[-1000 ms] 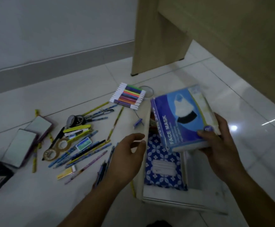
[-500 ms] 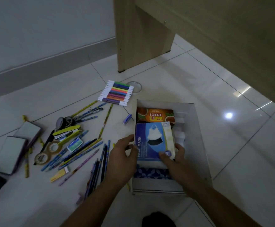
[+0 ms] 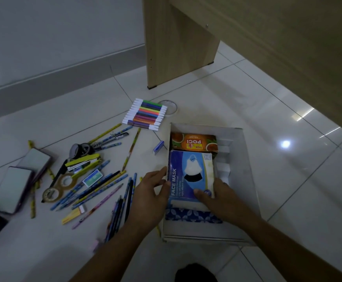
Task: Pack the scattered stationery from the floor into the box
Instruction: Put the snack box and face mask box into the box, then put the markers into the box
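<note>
Stationery (image 3: 96,188) lies scattered on the floor (image 3: 288,200) to the left of the box (image 3: 245,180). We see the white box open at the top, with a tea box (image 3: 194,142) against its far wall. A mask box (image 3: 190,176) sits just in front of that, and the two touch. The mask box lies over a blue patterned notebook (image 3: 186,215), whose near edge shows beneath it.

Both our hands are clamped on the mask box, one at each side. Our left hand (image 3: 149,196) reaches over the box's left wall, its bent fingertips against the mask box's left edge. Our right hand (image 3: 221,198) has its thumb pressed on the top near corner and its fingers curled down the right side. The hands are apart, with the mask box between them.

Out on the floor, a set of markers (image 3: 145,114) lies just beyond the box's far left corner, beside a clear round lid (image 3: 170,106). A small blue item (image 3: 158,147) sits just outside the left wall; we cannot tell what it is.

Pencils (image 3: 123,202) and pens fan out near our left wrist and farther left. Among them are a yellow-green stapler (image 3: 84,162), a black tape roll (image 3: 79,149), two brown tape rolls (image 3: 64,183) and a small green packet (image 3: 92,178). Two flat pads (image 3: 13,188) lie farther left still. A wooden furniture leg (image 3: 176,47) stands on the floor behind it all.
</note>
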Demonstrator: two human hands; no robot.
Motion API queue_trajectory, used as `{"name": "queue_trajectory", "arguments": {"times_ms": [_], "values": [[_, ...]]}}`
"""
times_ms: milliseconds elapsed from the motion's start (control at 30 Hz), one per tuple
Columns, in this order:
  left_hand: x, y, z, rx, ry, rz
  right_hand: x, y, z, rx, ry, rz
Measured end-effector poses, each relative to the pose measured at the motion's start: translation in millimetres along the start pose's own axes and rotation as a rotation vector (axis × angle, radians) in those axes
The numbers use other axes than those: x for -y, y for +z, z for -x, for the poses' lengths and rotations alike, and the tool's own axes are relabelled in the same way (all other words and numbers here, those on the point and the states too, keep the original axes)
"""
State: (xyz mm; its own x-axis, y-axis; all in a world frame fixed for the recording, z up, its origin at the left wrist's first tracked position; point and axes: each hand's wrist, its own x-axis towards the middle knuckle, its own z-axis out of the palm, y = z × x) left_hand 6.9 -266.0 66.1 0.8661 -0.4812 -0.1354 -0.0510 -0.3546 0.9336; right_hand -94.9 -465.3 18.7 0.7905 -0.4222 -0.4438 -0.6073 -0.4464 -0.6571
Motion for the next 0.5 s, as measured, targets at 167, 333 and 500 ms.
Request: {"name": "queue_trajectory", "arguments": {"times_ms": [167, 333, 500], "values": [[2, -1, -3, 0.017, -0.020, -0.008, 16, -17, 6, 0.071, 0.000, 0.076], [1, -9, -15, 0.024, -0.147, 0.057, 83, -55, 0, -0.245, -0.139, 0.359], [-13, -32, -39, -0.046, -0.147, 0.027, 160, -59, -49, -0.342, -0.368, 0.084]]}}
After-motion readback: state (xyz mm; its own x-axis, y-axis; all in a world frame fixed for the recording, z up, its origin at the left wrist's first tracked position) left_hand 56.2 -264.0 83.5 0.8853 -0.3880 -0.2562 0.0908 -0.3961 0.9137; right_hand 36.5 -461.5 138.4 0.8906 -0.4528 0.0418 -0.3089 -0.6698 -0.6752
